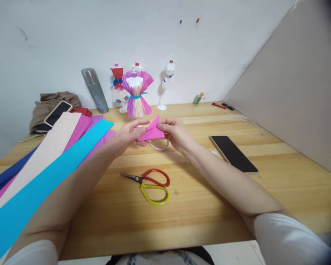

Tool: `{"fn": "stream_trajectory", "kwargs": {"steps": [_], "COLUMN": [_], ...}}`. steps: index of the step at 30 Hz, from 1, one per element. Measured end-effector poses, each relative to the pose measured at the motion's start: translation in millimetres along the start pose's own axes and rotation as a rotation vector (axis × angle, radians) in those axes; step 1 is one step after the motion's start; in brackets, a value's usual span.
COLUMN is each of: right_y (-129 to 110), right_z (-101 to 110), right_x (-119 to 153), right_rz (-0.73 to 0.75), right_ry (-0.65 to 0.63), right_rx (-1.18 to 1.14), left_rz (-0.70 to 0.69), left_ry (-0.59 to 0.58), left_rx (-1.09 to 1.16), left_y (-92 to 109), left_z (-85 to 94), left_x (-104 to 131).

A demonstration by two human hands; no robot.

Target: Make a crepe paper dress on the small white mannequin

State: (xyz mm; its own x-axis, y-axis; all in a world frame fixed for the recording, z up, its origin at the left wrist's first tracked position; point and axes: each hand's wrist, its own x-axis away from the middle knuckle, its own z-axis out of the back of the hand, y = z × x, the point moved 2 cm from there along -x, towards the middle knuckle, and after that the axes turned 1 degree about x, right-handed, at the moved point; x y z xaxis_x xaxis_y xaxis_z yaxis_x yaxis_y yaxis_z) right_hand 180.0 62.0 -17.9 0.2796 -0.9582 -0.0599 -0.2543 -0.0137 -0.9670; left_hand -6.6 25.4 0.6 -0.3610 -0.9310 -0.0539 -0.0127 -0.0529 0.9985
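Observation:
A small folded piece of pink paper (153, 133) is held between both hands above the middle of the wooden table (193, 217). My left hand (130, 137) grips its left side, thumb on top and fingers beneath. On the right, my right hand (175, 133) pinches the paper's upper right part, where a flap stands up. Just below the paper lies a white ring (160, 148), partly hidden by the hands. Closer to me are scissors with one red and one yellow handle (155, 195), blades pointing left.
Colored paper strips (53, 169) lie at the left under my forearm, near a phone (57, 113) and brown cloth (48, 105). Behind stand a flask (95, 90), a dressed mini mannequin (136, 95) and a white one (162, 96). Another phone (233, 154) lies right.

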Motion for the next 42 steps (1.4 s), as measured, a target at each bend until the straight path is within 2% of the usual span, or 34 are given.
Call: {"fn": "stream_trajectory", "kwargs": {"steps": [5, 11, 21, 31, 42], "right_y": [2, 4, 8, 6, 5], "right_z": [-2, -5, -4, 1, 5], "right_x": [-1, 1, -1, -3, -6], "right_rz": [-0.045, -0.012, -0.006, 0.066, 0.109], "right_ry": [-0.002, -0.078, -0.040, -0.122, -0.195], "right_rx": [-0.080, -0.074, -0.113, -0.154, -0.187], "left_rz": [-0.007, 0.028, -0.045, -0.150, -0.271], "left_ry": [-0.016, 0.146, 0.242, 0.217, 0.189], "left_rx": [-0.092, 0.060, 0.025, 0.015, -0.135], "left_y": [2, -5, 0, 9, 10], "left_z": [-3.6, 0.4, 5.2, 11.9, 24.1], "left_x": [2, -3, -4, -2, -1]}}
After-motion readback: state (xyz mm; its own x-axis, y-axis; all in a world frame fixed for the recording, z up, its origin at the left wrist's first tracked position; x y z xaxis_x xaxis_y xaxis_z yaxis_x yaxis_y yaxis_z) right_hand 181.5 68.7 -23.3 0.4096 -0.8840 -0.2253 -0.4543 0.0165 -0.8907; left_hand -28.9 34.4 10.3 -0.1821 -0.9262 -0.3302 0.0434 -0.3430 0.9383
